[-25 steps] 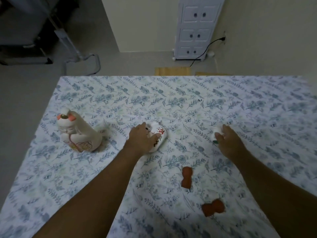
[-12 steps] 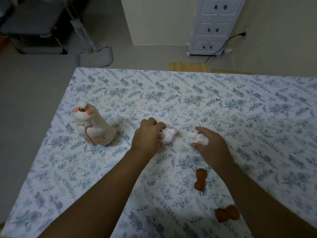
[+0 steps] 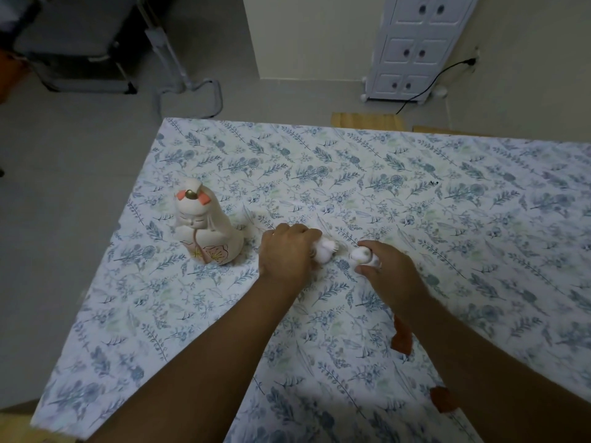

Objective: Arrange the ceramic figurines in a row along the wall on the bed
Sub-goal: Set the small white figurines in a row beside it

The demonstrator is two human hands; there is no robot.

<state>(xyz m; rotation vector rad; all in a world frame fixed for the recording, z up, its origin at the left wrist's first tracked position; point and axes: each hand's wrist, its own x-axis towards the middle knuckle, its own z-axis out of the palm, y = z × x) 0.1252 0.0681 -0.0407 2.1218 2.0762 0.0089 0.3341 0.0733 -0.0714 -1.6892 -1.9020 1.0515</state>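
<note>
A tall cream figurine (image 3: 204, 227) with orange ears and a flower on its robe stands upright at the bed's left side. Just right of it, my left hand (image 3: 286, 251) is closed around a small white figurine (image 3: 326, 252) that pokes out past my fingers. My right hand (image 3: 387, 271) grips another small white figurine (image 3: 361, 254) close beside the first; the two nearly touch. Two reddish-brown figurines lie nearer me: one (image 3: 402, 338) is half hidden by my right forearm, the other (image 3: 443, 398) is at that arm's edge.
The bed sheet (image 3: 415, 193) has a blue leaf print; its left edge drops to grey floor. Beyond the far edge stand a white drawer cabinet (image 3: 412, 49) with a black cable, a wall corner, wooden blocks (image 3: 367, 119) and a metal chair frame (image 3: 179, 75).
Both hands have drawn closer together and moved left toward the tall figurine, each carrying its small white figurine. The camera has swung left, so the bed looks shifted right.
</note>
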